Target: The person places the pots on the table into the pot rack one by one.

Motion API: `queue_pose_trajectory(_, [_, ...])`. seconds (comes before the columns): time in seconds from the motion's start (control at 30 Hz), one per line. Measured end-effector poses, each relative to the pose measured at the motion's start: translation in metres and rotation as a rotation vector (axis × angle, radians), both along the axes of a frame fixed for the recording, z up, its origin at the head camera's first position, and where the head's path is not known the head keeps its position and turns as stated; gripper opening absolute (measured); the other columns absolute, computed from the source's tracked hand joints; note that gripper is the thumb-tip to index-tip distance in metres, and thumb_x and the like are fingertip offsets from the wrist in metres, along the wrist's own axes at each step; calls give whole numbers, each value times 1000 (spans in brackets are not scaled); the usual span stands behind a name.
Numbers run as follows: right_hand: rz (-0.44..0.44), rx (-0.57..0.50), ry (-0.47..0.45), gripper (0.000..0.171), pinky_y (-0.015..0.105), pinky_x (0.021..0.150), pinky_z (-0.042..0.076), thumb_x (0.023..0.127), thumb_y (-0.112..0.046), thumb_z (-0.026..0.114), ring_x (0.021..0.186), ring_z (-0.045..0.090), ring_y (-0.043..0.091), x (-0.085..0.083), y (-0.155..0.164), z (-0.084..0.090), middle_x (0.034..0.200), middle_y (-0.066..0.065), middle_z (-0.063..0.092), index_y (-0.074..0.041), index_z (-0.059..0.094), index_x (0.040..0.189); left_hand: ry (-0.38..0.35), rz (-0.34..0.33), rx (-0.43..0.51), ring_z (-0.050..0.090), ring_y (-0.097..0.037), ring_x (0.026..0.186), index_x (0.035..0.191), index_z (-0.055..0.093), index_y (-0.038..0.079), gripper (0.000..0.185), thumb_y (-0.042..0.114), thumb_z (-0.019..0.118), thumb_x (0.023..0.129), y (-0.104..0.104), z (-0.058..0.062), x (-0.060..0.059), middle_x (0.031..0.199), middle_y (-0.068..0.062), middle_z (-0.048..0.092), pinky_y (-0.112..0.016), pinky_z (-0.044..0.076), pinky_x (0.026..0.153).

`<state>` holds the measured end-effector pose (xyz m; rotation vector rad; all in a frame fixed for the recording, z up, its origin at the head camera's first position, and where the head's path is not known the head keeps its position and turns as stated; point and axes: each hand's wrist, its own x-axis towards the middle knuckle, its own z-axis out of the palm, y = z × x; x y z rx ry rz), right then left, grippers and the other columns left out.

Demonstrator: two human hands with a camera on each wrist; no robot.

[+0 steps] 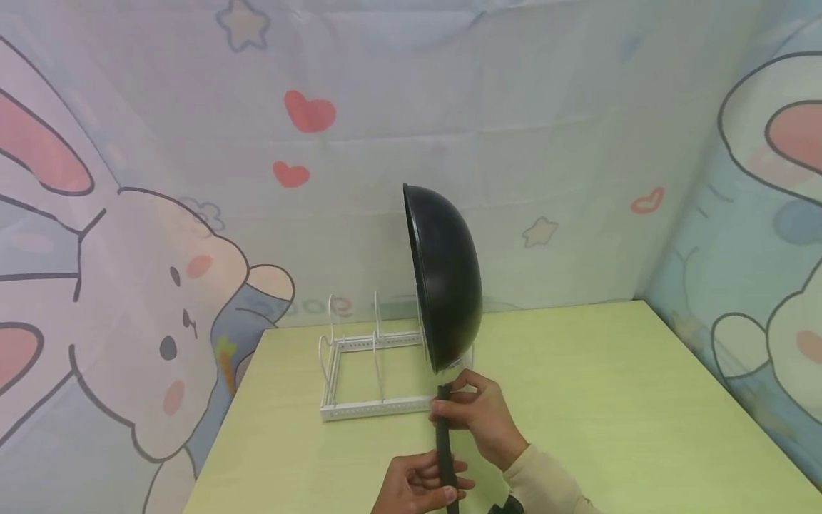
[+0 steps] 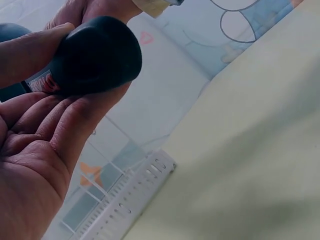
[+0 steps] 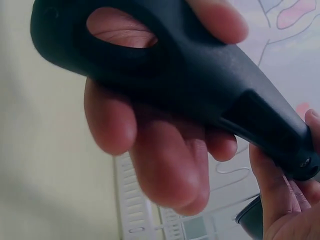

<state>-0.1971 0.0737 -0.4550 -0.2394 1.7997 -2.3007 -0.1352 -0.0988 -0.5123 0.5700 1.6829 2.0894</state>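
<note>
A black wok (image 1: pixel 452 278) is held up on its side in the head view, its rim facing left and its long black handle (image 1: pixel 444 435) pointing down toward me. My left hand (image 1: pixel 414 482) grips the lower end of the handle, thumb on one side and fingers on the other. Higher up, close to the wok, my right hand (image 1: pixel 480 417) pinches the handle. In the right wrist view, the handle (image 3: pixel 200 85) shows an oval hanging hole. Behind the wok stands a white wire rack (image 1: pixel 379 408), its right part partly hidden.
The rack's upright wire loops (image 1: pixel 377 314) rise at its left and middle. It stands on a pale yellow-green table (image 1: pixel 610 400). A curtain (image 1: pixel 552 143) with cartoon rabbits, hearts and stars hangs along the back and sides.
</note>
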Motion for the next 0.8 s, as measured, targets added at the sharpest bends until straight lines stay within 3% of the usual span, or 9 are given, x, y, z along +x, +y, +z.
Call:
queue_pose_trajectory(0.17, [-17,25,-17,26,36,73,63,81,2,79,74,76,18,1,-8,-8,81,8,78,-4,55,90,-30,-20,19,74,-13,106,137,40,-25,57,0,64,92,-7,-12,1,129,-52,48,-31,59,90])
queue_pose_trajectory(0.43, [-38,73,-37,30,37,72,63,80,0,80,75,76,19,4,-18,-28,86,14,78,3,52,91,-65,10,-31,73,-8,104,134,39,-29,63,6,69,91,-15,-34,0,126,-47,54,-23,58,89])
queue_pose_trajectory(0.6, [-64,84,-59,30,38,72,63,80,1,79,74,76,20,2,-20,-41,85,16,77,4,52,91,-76,68,-84,73,-25,108,132,42,-29,63,2,73,87,-14,-44,-1,121,-45,59,-24,58,87])
queue_pose_trajectory(0.8, [-54,112,-78,29,40,71,63,82,2,78,75,77,23,0,-20,-55,86,15,77,1,50,89,-238,182,-143,73,-37,107,131,48,-25,58,-9,71,80,-8,-51,0,114,-33,70,-36,60,90])
